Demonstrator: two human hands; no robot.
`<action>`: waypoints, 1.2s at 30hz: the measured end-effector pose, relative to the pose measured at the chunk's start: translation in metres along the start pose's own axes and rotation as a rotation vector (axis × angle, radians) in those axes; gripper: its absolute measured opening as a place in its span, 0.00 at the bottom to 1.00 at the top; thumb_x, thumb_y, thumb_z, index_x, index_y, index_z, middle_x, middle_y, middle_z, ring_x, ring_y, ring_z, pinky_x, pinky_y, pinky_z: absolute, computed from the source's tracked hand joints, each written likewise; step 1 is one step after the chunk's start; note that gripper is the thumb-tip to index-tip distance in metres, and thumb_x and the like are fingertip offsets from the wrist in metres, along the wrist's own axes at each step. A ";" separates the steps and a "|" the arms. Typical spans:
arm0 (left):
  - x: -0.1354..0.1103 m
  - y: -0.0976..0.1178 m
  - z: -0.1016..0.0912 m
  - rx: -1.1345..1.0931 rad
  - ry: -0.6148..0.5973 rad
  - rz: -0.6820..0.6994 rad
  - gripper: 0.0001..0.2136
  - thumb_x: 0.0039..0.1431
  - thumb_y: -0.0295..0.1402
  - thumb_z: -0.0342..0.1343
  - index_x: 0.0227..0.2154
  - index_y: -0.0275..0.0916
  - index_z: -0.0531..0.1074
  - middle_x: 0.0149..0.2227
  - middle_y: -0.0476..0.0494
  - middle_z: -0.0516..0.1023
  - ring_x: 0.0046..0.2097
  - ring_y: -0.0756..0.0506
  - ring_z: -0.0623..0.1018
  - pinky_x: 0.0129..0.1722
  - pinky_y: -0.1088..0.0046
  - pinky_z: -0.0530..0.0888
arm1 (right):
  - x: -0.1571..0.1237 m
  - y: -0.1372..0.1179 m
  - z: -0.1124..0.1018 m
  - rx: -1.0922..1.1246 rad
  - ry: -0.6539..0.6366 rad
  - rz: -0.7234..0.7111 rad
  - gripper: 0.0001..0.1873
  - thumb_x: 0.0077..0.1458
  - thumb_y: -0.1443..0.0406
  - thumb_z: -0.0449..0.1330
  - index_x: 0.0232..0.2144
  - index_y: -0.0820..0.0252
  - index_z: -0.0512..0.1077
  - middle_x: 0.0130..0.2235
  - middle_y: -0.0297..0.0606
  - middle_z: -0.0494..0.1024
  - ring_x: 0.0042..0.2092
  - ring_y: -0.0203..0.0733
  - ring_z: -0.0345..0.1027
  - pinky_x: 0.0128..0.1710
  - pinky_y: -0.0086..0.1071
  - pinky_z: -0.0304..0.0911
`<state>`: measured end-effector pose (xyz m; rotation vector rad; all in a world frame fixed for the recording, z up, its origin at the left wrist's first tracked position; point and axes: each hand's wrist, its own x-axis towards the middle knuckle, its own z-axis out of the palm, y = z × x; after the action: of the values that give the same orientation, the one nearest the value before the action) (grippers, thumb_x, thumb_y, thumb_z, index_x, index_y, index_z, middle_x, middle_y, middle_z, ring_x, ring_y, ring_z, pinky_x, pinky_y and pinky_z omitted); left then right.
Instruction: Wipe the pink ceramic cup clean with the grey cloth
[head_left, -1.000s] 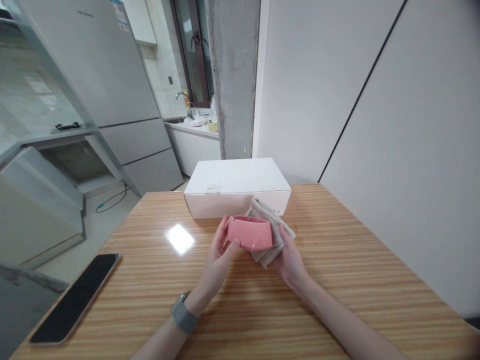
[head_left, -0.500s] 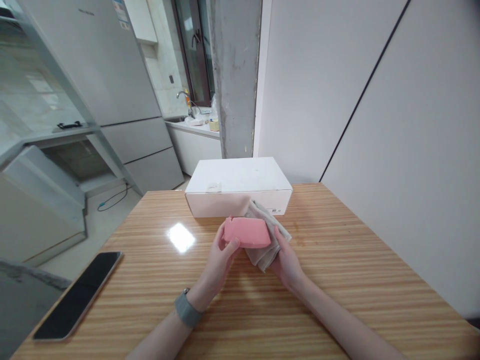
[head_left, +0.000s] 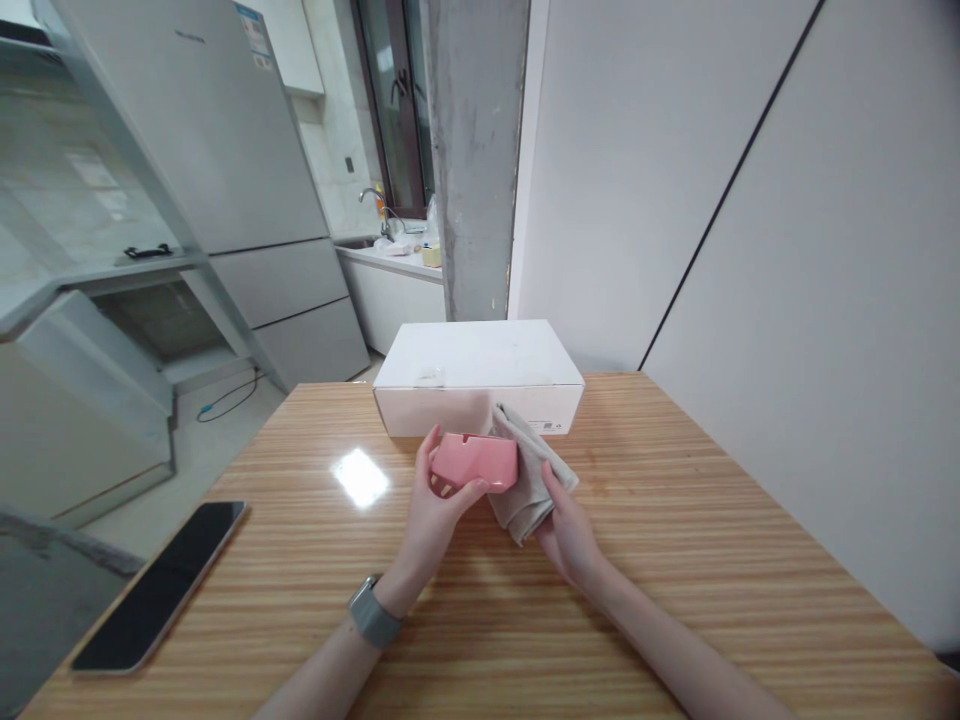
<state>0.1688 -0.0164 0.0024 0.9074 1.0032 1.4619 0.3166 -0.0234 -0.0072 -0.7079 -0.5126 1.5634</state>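
Note:
My left hand (head_left: 431, 515) grips a pink ashtray (head_left: 474, 463) by its left side, thumb on the near wall and fingers behind it, holding it just above the wooden table (head_left: 675, 560). My right hand (head_left: 566, 530) is closed on a bunched beige cloth (head_left: 525, 480) and presses it against the ashtray's right side. A grey watch sits on my left wrist. Both hands are in front of a white cardboard box (head_left: 478, 375).
The white box stands at the table's far edge. A black phone (head_left: 159, 585) lies face up near the table's left edge. A grey wall runs along the right; a fridge (head_left: 225, 180) and a concrete pillar (head_left: 476, 150) stand beyond the table.
The ashtray has been turned and shifted slightly left in my left hand, so a notched side now faces me. The cloth hand followed to the left.

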 end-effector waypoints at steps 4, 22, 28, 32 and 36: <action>0.004 -0.006 -0.003 -0.155 0.002 -0.073 0.30 0.46 0.38 0.69 0.54 0.41 0.67 0.57 0.36 0.71 0.55 0.40 0.73 0.54 0.63 0.71 | 0.003 0.002 -0.003 0.006 -0.026 0.006 0.20 0.51 0.51 0.66 0.44 0.52 0.78 0.53 0.37 0.79 0.66 0.51 0.57 0.66 0.47 0.50; 0.004 -0.007 -0.008 -0.359 -0.240 -0.247 0.22 0.58 0.49 0.57 0.49 0.41 0.74 0.51 0.39 0.78 0.55 0.41 0.74 0.58 0.61 0.66 | 0.005 -0.008 -0.002 0.097 -0.023 0.098 0.22 0.51 0.50 0.64 0.44 0.54 0.79 0.48 0.38 0.83 0.59 0.55 0.68 0.62 0.49 0.59; -0.002 -0.002 -0.001 -0.295 -0.241 -0.169 0.24 0.55 0.44 0.62 0.53 0.42 0.70 0.54 0.37 0.75 0.53 0.39 0.76 0.54 0.58 0.70 | 0.006 -0.008 -0.003 0.035 -0.006 0.078 0.22 0.54 0.49 0.62 0.45 0.53 0.79 0.50 0.38 0.81 0.60 0.53 0.67 0.62 0.48 0.58; -0.003 -0.001 -0.001 -0.156 -0.126 -0.063 0.32 0.45 0.36 0.69 0.55 0.43 0.66 0.51 0.38 0.76 0.50 0.40 0.77 0.49 0.63 0.74 | 0.003 -0.009 0.001 0.032 -0.038 0.076 0.20 0.54 0.50 0.62 0.45 0.53 0.79 0.51 0.36 0.81 0.60 0.53 0.67 0.61 0.46 0.60; -0.003 0.001 -0.002 -0.033 -0.051 -0.008 0.38 0.41 0.34 0.71 0.57 0.42 0.64 0.51 0.37 0.76 0.50 0.40 0.77 0.48 0.65 0.74 | 0.001 -0.010 0.004 0.032 -0.048 0.069 0.21 0.52 0.50 0.64 0.45 0.53 0.79 0.52 0.36 0.80 0.62 0.52 0.64 0.63 0.44 0.58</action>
<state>0.1674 -0.0191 0.0025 0.9113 0.9418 1.4378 0.3211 -0.0206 0.0019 -0.6708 -0.5016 1.6529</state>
